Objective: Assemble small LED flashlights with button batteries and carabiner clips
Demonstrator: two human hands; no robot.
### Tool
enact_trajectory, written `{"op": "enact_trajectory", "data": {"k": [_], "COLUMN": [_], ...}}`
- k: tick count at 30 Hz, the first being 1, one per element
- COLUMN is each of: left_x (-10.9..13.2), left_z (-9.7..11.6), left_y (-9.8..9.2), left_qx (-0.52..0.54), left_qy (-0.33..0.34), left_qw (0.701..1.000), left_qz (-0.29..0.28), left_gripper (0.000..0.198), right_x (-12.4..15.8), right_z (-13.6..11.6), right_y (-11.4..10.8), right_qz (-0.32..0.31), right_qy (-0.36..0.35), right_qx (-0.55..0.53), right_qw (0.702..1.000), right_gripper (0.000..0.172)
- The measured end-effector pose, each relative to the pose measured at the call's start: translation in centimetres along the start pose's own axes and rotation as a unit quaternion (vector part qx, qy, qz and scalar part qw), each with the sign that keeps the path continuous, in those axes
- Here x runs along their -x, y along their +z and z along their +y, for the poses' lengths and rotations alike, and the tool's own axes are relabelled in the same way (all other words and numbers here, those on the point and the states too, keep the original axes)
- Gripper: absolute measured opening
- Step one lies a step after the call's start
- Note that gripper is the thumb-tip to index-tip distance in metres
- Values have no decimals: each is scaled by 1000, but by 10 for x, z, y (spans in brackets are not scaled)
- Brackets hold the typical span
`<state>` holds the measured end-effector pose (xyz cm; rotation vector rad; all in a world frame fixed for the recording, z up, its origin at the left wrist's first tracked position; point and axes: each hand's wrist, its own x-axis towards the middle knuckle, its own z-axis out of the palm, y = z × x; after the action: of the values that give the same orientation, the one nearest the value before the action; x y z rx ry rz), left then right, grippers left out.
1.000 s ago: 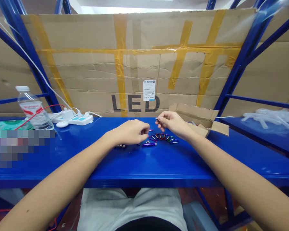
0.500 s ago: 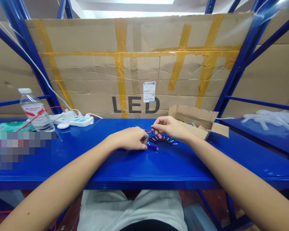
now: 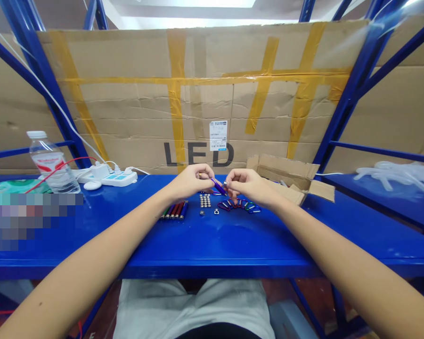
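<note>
My left hand (image 3: pixel 191 181) pinches a small purple tube (image 3: pixel 218 186), raised a little above the blue shelf top (image 3: pixel 212 240). My right hand (image 3: pixel 248 184) is closed on a tiny silver part (image 3: pixel 225 183) held right at the tube's end. Below the hands lie a row of coloured tubes (image 3: pixel 175 210), a cluster of small silver cells (image 3: pixel 205 201), two loose silver bits (image 3: pixel 216 211) and a line of coloured clips (image 3: pixel 240 205).
An open cardboard box (image 3: pixel 291 174) sits right of the hands. At the left stand a water bottle (image 3: pixel 50 163), a power strip with plugs (image 3: pixel 108 175) and a white mouse (image 3: pixel 92 184). Taped cardboard marked LED (image 3: pixel 198 99) closes the back. Clear bags (image 3: pixel 403 172) lie far right.
My left hand picked the purple tube off the shelf and lifted it toward my right hand, uncovering the tubes and cells beneath. My right hand stayed closed on the silver part.
</note>
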<state>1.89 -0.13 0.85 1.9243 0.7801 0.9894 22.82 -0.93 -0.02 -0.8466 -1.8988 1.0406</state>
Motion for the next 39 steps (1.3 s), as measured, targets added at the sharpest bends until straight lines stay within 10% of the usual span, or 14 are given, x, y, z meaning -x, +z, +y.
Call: {"op": "enact_trajectory", "data": {"k": [8,16,27,39], "left_x": [-6,-3,0,14], "left_z": [-8,-13,-17,-21], "left_y": [13,17,21,24], "left_qx": [158,-6,-100,-383], "left_qy": [-27,16,24,223], "left_qw": [981,1000,995,897], "left_qz": [105,23,4,-8], "left_gripper": [15,23,15,10], "right_x": [1,1,3,5], "right_z": [1,8,8,6], "right_y": [6,-8,-13,-4], "right_qz": [-14,70,23,-73], "right_qy": [-18,-112,-183,-20], "right_qx": [8,279,428,140], "right_qw": [1000,951,884,987], "right_gripper": [13,11,13,17]}}
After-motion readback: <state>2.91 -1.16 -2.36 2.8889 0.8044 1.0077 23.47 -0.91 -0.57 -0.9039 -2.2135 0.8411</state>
